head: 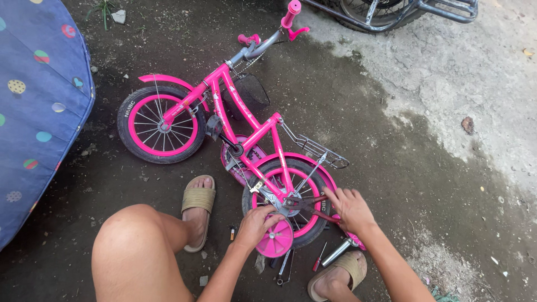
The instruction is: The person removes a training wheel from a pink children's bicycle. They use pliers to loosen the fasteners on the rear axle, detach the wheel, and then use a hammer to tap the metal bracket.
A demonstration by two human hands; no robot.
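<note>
A small pink child's bicycle (pixel 246 126) lies on its side on dark ground. Its rear wheel (pixel 291 196) is nearest me, with a pink training wheel (pixel 275 241) beside it. My left hand (pixel 254 223) grips near the rear hub, just above the training wheel. My right hand (pixel 349 208) holds red-handled pliers (pixel 313 210) whose jaws sit at the rear axle. The front wheel (pixel 161 124) and handlebar (pixel 268 39) point away from me.
Loose tools (pixel 320 257), including a screwdriver, a wrench and a metal tube, lie by my right sandalled foot (pixel 338 274). My left foot (pixel 198 210) and bare knee are at front left. A blue dotted cloth (pixel 33 100) covers the left edge. A metal frame with a tyre (pixel 391 11) stands at the top.
</note>
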